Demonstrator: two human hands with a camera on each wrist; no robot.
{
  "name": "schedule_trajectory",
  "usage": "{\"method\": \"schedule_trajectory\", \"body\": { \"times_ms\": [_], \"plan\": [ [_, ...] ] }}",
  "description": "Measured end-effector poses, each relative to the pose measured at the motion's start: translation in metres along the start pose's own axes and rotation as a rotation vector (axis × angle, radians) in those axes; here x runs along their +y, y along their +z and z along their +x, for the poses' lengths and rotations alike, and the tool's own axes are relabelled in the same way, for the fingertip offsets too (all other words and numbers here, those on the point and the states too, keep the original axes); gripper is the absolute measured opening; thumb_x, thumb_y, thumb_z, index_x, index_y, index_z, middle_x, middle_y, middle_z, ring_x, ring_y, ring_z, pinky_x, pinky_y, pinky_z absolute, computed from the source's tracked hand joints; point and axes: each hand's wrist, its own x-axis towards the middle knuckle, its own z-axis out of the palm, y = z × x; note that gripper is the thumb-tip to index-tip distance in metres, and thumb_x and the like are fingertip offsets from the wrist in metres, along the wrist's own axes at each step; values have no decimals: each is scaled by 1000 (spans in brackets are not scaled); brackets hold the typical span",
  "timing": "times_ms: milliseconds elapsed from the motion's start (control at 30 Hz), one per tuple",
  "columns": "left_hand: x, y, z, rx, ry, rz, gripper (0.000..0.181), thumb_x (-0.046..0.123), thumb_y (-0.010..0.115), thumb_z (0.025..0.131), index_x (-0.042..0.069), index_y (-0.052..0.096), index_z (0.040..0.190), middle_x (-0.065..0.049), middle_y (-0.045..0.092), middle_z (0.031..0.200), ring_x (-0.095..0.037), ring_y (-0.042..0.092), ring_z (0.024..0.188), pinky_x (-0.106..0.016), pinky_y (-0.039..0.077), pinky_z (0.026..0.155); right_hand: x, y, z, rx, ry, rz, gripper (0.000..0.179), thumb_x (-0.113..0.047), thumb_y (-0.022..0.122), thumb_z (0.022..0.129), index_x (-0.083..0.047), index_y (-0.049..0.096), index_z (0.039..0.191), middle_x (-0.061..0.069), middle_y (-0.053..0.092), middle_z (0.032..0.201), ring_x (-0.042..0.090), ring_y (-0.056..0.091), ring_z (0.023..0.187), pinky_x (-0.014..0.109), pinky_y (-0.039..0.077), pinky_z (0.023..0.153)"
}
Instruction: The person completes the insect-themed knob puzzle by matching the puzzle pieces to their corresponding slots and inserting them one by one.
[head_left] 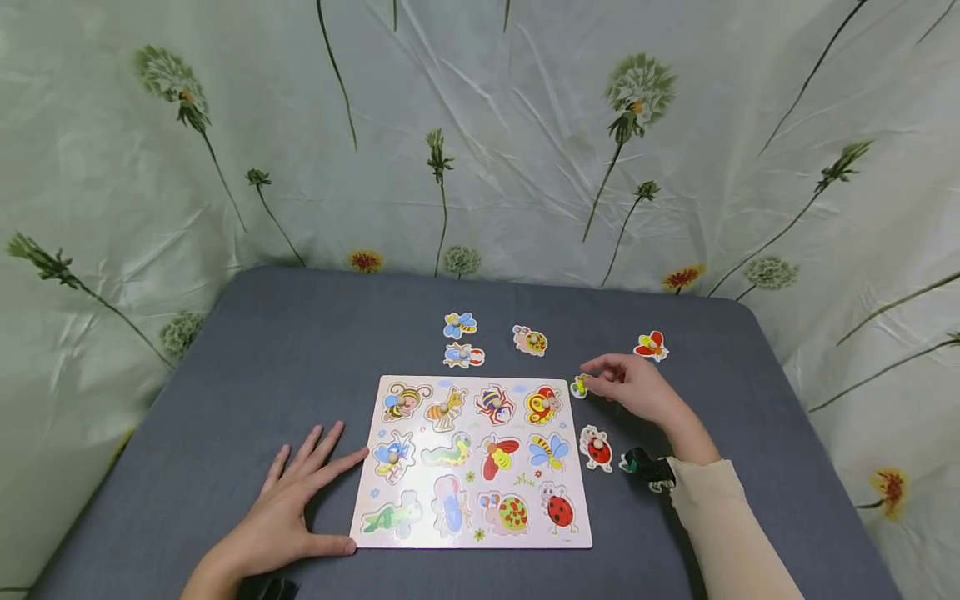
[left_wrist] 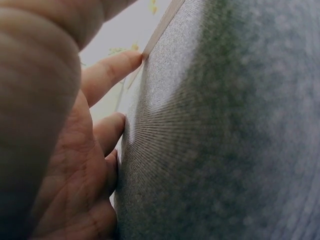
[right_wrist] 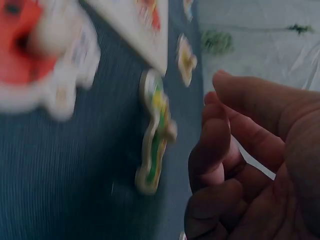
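A pale wooden insect puzzle board (head_left: 412, 533) lies on the grey cloth, with knobbed pieces in its top row and pictured recesses below. My left hand (head_left: 296, 504) is spread flat at its left side, thumb and index fingertips at the edge. In the left wrist view, the left fingers (left_wrist: 112, 72) reach toward that edge. Off the board's upper right corner, my right hand (head_left: 633, 387) is beside a green-and-yellow caterpillar piece (right_wrist: 157, 132) with a wooden knob. Thumb and index of the right hand (right_wrist: 250, 150) are close together and hold nothing, apart from the piece in the right wrist view.
A ladybug piece (head_left: 597, 450) lies right of the board. Beyond it are a bee piece (head_left: 459, 325), a beetle piece (head_left: 463, 356), a snail piece (head_left: 530, 341) and a red-winged insect piece (head_left: 651, 346). A flower-printed curtain (head_left: 480, 167) hangs behind the table.
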Motion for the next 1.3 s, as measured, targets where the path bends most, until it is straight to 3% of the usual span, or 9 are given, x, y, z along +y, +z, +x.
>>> {"method": "schedule_trajectory", "body": {
  "times_ms": [133,333,967,1300],
  "plan": [
    [-1,1,-1,3,-3,-4,108,71,91,68,46,44,163,-7,17,182,-41,2,169,-62,-19,129,12,-9,3,-30,0,-59,29,-20,76,100,-1,77,123,3,63,78,12,51,66,26,41,62],
    [-4,1,-3,16,6,-6,109,70,92,69,46,43,163,-7,16,182,-37,-1,170,-63,-19,129,22,-15,9,-83,-21,-59,27,-16,79,97,-1,79,119,4,66,79,9,52,66,25,41,62],
    [-2,0,0,3,3,-4,109,71,91,68,46,43,163,-7,16,182,-40,0,170,-62,-21,129,30,-10,10,-89,-83,-72,17,-13,75,101,-2,78,115,3,65,81,8,51,65,25,42,62],
    [-1,1,-1,6,2,-6,108,70,92,68,46,44,162,-7,17,182,-35,0,170,-64,-19,129,35,-14,8,-30,-7,-97,15,-12,74,100,0,74,110,2,60,84,11,50,70,24,42,63]
  ]
}}
